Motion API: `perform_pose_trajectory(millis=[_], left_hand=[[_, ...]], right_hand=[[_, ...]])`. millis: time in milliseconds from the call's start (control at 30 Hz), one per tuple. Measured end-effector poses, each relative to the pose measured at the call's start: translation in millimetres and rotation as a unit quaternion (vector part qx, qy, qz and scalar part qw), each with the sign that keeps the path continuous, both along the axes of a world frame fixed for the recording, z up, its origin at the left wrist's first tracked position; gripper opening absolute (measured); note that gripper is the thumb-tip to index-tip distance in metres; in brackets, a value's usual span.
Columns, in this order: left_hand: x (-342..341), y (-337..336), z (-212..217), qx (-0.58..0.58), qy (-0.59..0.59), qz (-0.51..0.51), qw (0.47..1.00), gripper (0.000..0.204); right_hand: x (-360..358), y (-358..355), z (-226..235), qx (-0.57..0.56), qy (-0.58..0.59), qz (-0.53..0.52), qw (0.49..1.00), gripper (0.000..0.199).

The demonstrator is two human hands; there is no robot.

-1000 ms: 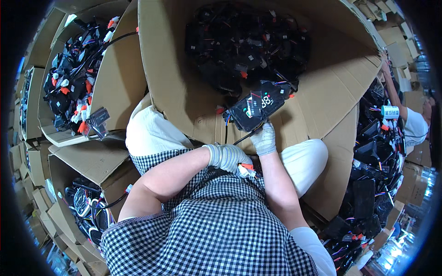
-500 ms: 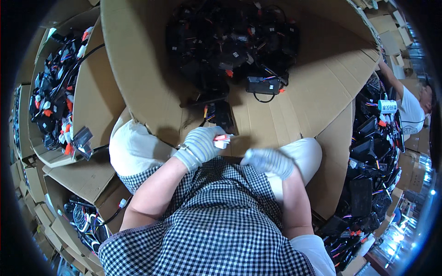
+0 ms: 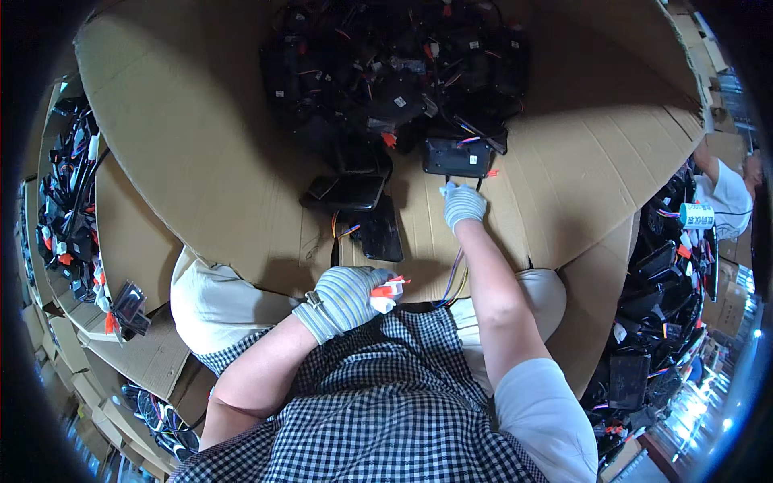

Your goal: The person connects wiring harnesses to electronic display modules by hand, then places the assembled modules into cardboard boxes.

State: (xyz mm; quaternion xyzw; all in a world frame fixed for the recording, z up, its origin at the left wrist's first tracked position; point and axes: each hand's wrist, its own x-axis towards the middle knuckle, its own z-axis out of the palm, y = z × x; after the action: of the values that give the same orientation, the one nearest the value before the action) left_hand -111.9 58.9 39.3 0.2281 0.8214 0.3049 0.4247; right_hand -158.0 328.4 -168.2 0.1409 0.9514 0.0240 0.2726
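Note:
In a striped glove, my left hand (image 3: pixel 346 302) is closed around a bunch of white and orange connectors (image 3: pixel 385 296), held low in front of my lap. My right hand (image 3: pixel 465 206), also gloved, reaches forward with its fingers closed on the black cable (image 3: pixel 480 184) of a black box-shaped unit (image 3: pixel 456 157), which lies on the cardboard. Coloured wires (image 3: pixel 456 278) hang near my right forearm. Ahead of my left hand lie a glossy black display unit (image 3: pixel 350 191) and a second dark unit (image 3: pixel 380 233) with wires beside it.
A large open carton (image 3: pixel 564 161) spreads in front of me, with a heap of black wired units (image 3: pixel 386 72) deep inside. More cartons of such units stand left (image 3: pixel 72 201) and right (image 3: pixel 644 322). A person in a white shirt (image 3: pixel 722 201) is at the far right.
My right hand has gone forward from near my lap to the black unit's cable. The left hand keeps the connectors, slightly lower. A glossy display unit now lies ahead of it.

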Motion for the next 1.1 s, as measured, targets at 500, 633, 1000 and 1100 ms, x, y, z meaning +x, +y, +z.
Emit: perform_pose_trajectory(millis=[500,633,1000,1100], left_hand=[[24.1,-6.4,-41.6,0.317,-0.092,0.28,0.902,0.057],[26.7,0.2,-47.6,0.269,-0.041,0.203,0.94,0.038],[26.6,-5.7,-13.5,0.383,-0.146,0.267,0.872,0.034],[21.8,-3.2,-6.5,0.352,-0.151,0.256,0.887,0.03]], right_hand=[[141.5,-106.4,185.3,-0.105,0.252,0.181,0.945,0.027],[176.6,-130.0,183.3,-0.188,0.222,0.266,0.919,0.024],[182.0,-115.0,191.3,-0.518,0.187,-0.049,0.833,0.025],[171.9,-88.1,226.1,-0.7,0.115,-0.305,0.636,0.031]])
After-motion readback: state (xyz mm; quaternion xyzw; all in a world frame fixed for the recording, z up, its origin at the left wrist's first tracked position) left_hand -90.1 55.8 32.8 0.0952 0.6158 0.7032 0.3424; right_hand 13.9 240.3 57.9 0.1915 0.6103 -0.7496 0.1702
